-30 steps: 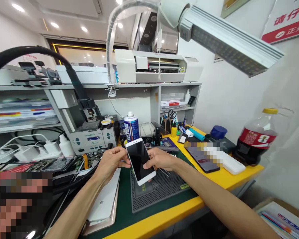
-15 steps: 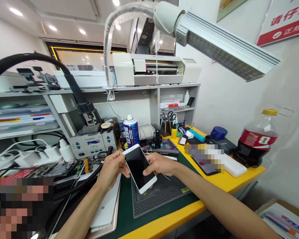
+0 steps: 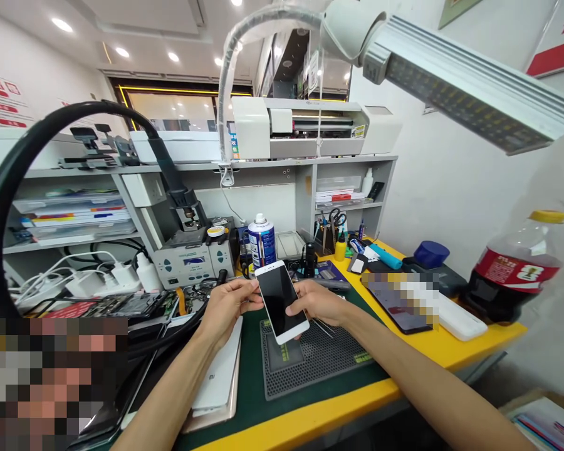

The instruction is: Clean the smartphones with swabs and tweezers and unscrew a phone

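Note:
A white-framed smartphone [image 3: 280,302] with a dark screen is held tilted above the work mat. My right hand [image 3: 317,303] grips its right side, thumb lying over the lower screen and the other fingers behind it. At the phone's upper left edge, my left hand [image 3: 232,305] is closed, with thumb and fingertips pinched against the edge. Below the phone lies a grey perforated mat [image 3: 319,366] on a green desk mat [image 3: 251,391]. Thin metal tools [image 3: 326,329] lie partly hidden behind my right hand.
A white tablet-like cover [image 3: 215,379] lies left of the mat. Behind stand a blue spray can [image 3: 262,241] and a grey soldering station [image 3: 190,266]. To the right are a dark phone [image 3: 395,305], a white case [image 3: 463,316] and a cola bottle [image 3: 512,275]. A lamp [image 3: 474,81] hangs overhead.
The view has turned left, so the scene sits further right. The phone is slightly higher and more upright. My left hand has shifted from wrapping its upper edge to a fingertip pinch.

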The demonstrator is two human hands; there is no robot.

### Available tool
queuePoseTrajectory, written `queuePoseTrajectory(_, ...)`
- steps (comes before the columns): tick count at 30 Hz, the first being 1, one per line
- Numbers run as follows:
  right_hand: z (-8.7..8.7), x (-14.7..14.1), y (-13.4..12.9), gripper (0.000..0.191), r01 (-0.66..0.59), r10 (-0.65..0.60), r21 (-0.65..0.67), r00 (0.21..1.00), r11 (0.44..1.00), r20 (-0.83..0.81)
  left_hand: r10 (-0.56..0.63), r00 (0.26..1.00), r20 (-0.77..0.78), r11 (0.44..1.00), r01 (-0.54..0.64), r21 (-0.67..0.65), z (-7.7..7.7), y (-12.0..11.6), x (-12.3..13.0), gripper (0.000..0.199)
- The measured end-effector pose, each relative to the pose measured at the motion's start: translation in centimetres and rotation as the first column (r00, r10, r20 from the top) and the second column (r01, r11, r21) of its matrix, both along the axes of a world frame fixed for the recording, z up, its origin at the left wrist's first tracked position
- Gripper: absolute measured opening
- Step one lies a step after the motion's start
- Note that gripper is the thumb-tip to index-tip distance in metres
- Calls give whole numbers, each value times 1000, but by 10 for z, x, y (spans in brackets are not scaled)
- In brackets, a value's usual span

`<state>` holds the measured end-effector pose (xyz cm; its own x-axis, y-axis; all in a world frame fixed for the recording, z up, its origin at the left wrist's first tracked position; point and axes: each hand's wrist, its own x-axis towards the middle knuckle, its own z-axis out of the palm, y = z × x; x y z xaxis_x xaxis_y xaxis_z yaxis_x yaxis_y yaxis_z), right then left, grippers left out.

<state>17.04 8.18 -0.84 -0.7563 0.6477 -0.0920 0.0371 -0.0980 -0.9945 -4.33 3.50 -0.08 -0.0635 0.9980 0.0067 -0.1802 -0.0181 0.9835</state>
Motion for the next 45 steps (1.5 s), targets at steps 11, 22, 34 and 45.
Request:
queuePoseTrajectory(11,4,-1,0,21,73,-73,-35,997,997,-19,16,998,54,1000,-15,-14,5,0,-1,22)
queuePoseTrajectory(22,6,6,0,16,-57,-35,-309,959,949,-282,71,991,115,985,-88,148,18,-15,9,23)
queuePoseTrajectory(34,-3,-2,-4,45,-440,232,-512,877,737,-419,-12,995,101,959,-17,283,16,-29,22,19)
queuePoseTrajectory(45,0,-6,-8,47,-431,258,-524,892,735,-372,95,995,-7,935,-87,344,15,-33,30,21)
